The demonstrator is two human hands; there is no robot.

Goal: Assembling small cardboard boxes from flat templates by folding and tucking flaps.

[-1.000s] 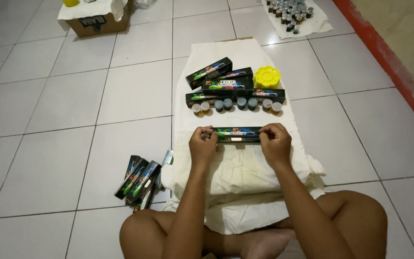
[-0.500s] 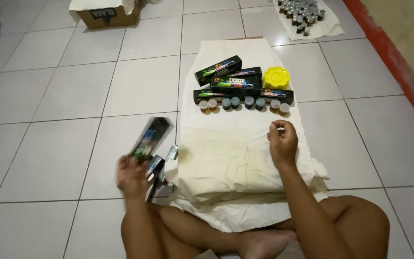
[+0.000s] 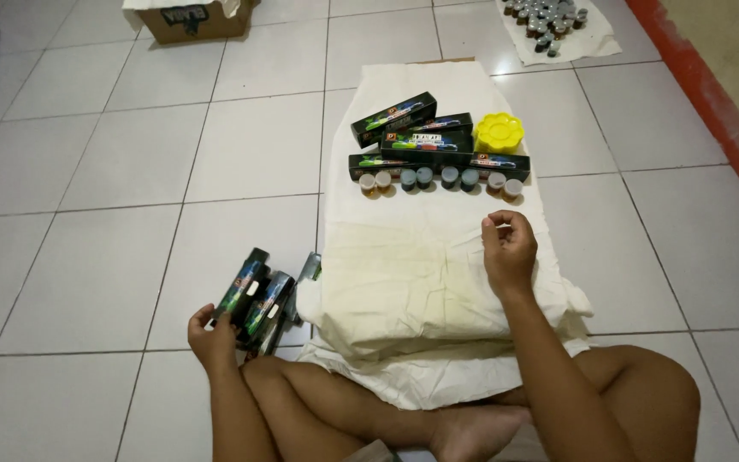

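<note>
Seven small paint pots [image 3: 440, 180]; four black boxes [image 3: 425, 141] on cloth; one yellow palette [image 3: 499, 133].

Dim, even indoor light; soft shadows, slight blur, faint tile sheen.

1. I sit cross-legged on a white tiled floor [image 3: 87, 171] with grey grout lines, as in a room of a home.
2. A red strip [image 3: 712, 94] runs along the foot of the wall.
3. A cream cloth [image 3: 421, 257] spread over the tiles serves as my work surface.
4. An open cardboard box [image 3: 188, 19] stands on the floor.
</note>
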